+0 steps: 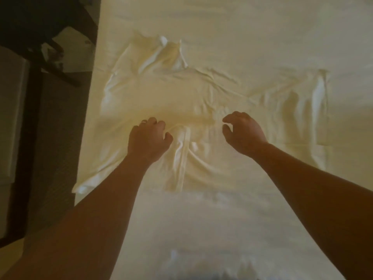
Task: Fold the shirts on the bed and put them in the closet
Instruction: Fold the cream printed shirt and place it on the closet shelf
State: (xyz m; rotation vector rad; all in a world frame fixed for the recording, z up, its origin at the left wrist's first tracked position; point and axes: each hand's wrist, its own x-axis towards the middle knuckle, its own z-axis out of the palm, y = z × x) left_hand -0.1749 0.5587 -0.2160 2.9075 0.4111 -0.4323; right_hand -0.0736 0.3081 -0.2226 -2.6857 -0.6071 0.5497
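a pale cream shirt (201, 110) lies spread out and rumpled on the bed (262, 27), which is covered in a light sheet of almost the same colour, so the shirt's edges are hard to follow in places. one sleeve is bunched and folded up toward the far left, and another part stretches flat toward the right. a strip of creased cloth runs down the middle of the shirt toward the near edge, between the two arms. the left hand (148, 138) rests on the shirt just left of that strip, its fingers curled down into the fabric; whether it actually grips a fold or only presses there i cannot tell. the right hand (243, 131) sits over the shirt to the right of the strip, fingers loosely curled and thumb apart from them, holding nothing that shows; i cannot tell whether it touches the cloth. both forearms are bare. to the left of the bed a dark piece of furniture (40, 37) stands on the floor, too dim to make out. no container, label or writing can be read anywhere.
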